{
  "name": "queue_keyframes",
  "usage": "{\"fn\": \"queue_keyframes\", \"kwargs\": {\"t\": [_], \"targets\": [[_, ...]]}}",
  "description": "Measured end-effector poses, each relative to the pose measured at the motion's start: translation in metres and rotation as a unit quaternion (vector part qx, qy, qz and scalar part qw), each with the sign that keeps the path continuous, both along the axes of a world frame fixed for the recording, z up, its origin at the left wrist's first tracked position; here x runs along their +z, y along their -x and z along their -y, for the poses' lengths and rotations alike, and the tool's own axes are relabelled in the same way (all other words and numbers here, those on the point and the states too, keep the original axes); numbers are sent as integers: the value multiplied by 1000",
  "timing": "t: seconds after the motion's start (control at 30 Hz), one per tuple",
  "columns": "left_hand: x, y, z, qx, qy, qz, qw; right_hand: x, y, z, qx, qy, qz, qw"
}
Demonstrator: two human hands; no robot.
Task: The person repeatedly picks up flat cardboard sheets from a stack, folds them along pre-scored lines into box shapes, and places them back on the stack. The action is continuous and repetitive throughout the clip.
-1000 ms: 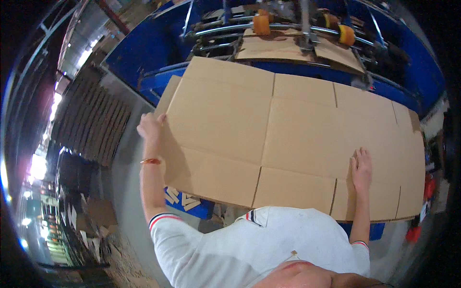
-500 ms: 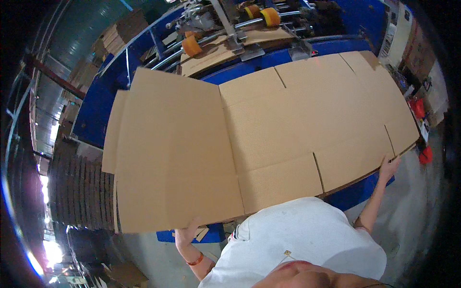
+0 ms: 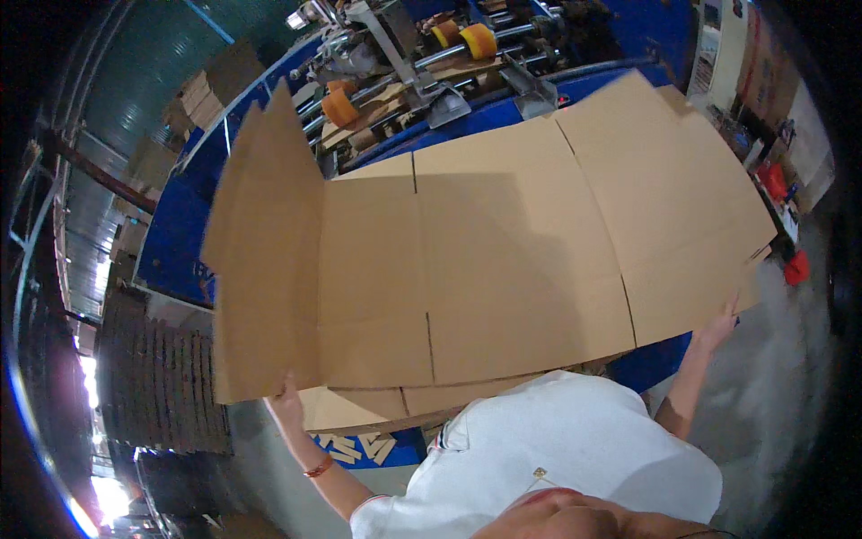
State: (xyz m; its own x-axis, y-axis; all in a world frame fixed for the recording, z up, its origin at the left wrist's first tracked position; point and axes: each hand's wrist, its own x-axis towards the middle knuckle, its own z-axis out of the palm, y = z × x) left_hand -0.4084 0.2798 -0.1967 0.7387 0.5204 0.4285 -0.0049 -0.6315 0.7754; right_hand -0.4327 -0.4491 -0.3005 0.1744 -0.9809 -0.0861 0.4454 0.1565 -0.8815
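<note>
A big flat brown cardboard sheet (image 3: 503, 260) with fold lines is lifted over more cardboard on the blue machine (image 3: 180, 225). The left hand (image 3: 287, 400) grips its near left edge. The right hand (image 3: 721, 325) holds the right edge, though its fingers seem partly hidden.

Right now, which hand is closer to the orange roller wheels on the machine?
Left. The left hand grips the cardboard sheet below the orange roller wheels; the right hand is farther away, holding the sheet's right edge.
</note>
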Motion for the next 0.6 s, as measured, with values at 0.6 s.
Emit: {"fn": "queue_keyframes", "kwargs": {"t": [0.6], "targets": [[-87,-50,194,-363,-364,-132,848,28,-101,-161,341,836,-123,412]]}}
